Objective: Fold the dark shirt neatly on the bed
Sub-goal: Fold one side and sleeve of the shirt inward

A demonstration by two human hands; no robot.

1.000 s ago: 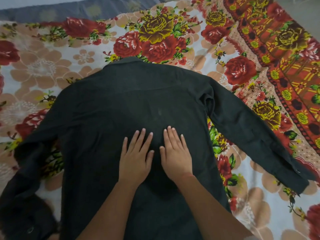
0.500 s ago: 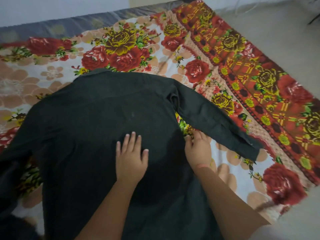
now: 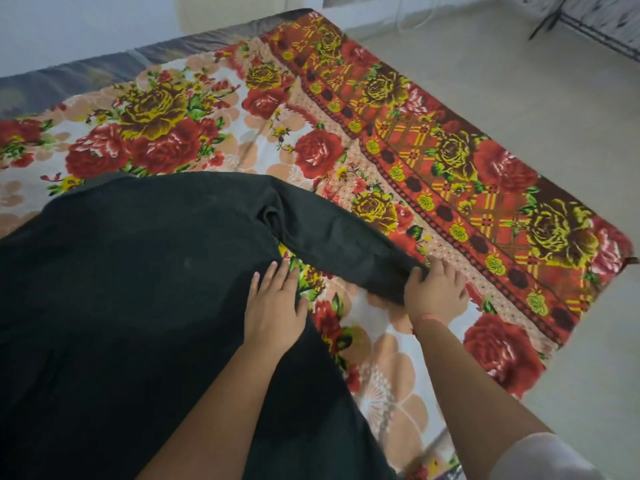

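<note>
Early going here: dark shirt (image 3: 138,289) spread back-side up across the floral bedsheet (image 3: 398,358), filling the left and lower centre of the frame, collar end toward the upper left. No fold made in the body yet, by the look of it. Left hand (image 3: 275,308) flat and open at centre frame, palm down, fingers spread, pinning the shirt's side edge right where cloth meets sheet. Right hand (image 3: 434,292) at centre right, fingers curled over the cuff end of the right sleeve (image 3: 339,242), holding a bunch of dark cloth; sleeve angled from the shoulder seam down toward that hand, slightly raised and rumpled rather than flat. Judging from this, sleeve about to be brought in over the back; all the real folding left to do: this sleeve, the other, the sides, then the length. Other sleeve out of sight past the left edge of the frame. Hem and lower body cut off at the bottom edge and partly covered by both forearms. Buttons and front hidden underneath. Cuff itself lost inside the closed fingers, so exact pinch point hard to read.
</note>
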